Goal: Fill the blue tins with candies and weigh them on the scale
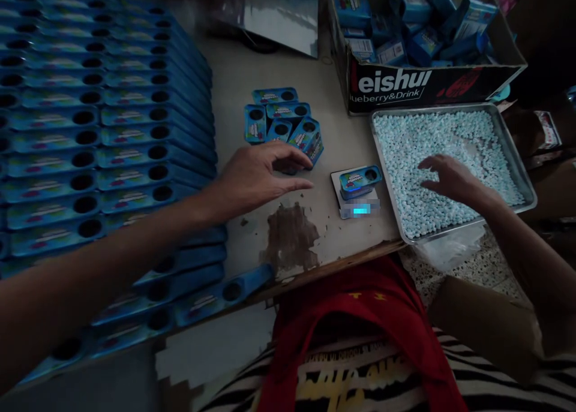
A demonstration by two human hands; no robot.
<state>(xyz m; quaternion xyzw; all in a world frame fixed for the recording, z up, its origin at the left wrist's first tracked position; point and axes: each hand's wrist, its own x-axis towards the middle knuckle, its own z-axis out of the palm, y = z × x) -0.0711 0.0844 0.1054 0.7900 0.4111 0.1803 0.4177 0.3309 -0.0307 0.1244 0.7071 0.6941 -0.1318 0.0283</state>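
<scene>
My left hand [263, 175] is open above the table, thumb and fingers apart. Just beyond its fingertips stands a small group of blue printed boxes [288, 110], each with a dark round hole in its top. One such box [359, 180] rests on a small digital scale [345, 211] whose display glows blue. Over a metal tray [390, 191] filled with small pale blue and white pellets [418, 142], my right hand [452, 179] hovers open with its fingers loosely bent. Nothing shows between the fingers of either hand.
Long rows of the same blue boxes [130, 142] cover the left side. A black-printed carton [387, 88] at the back right holds several more jumbled boxes. The wooden table [292, 238] has a worn front edge, and a plastic bag [454, 247] hangs below the tray.
</scene>
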